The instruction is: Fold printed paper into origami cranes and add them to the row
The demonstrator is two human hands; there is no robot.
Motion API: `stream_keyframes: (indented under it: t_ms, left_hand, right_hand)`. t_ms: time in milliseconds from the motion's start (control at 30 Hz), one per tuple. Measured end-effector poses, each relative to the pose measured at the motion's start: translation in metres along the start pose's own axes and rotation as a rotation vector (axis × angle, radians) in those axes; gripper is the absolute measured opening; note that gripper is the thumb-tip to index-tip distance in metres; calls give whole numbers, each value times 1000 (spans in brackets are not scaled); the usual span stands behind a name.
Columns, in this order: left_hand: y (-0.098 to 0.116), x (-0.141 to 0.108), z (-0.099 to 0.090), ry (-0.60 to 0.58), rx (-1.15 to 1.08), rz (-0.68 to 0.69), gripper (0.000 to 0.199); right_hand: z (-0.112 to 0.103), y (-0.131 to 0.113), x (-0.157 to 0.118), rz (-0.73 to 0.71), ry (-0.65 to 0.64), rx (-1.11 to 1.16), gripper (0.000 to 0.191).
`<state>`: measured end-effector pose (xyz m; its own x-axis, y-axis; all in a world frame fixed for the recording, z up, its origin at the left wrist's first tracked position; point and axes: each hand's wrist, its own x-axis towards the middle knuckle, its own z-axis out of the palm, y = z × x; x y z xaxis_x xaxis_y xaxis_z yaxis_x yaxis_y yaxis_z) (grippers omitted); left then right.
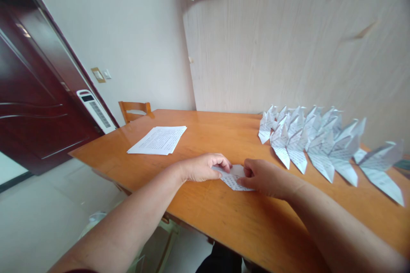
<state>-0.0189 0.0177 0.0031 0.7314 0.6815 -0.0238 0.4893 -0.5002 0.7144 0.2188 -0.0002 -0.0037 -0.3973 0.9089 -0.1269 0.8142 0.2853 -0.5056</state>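
A partly folded sheet of printed paper (233, 180) lies on the wooden table in front of me. My left hand (205, 168) pinches its left side, thumb near the edge and fingers curled over the top. On the right side, my right hand (260, 177) has its fingers curled and its thumb pressed on the paper. The fingertips of both hands are partly hidden. Several folded paper shapes with raised wings (320, 145) stand in rows to the right of my hands.
A stack of printed sheets (157, 140) rests on the table (211, 132) at the left. A wooden chair (135, 110) stands beyond the table's far left corner. Behind the table is a wood-grain panel (275, 42); a dark red door (35, 94) is at far left.
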Motion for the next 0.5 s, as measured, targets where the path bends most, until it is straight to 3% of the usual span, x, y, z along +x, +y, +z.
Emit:
stream_keyframes:
  t_ms: [300, 500]
  left_hand:
    - [-9, -3, -3, -9, -99, -5, 38]
    - [-3, 1, 10, 89, -29, -26, 24]
  right_hand:
    - [-2, -1, -2, -14, 1, 7, 17]
    - [-2, -1, -2, -18, -7, 12, 15]
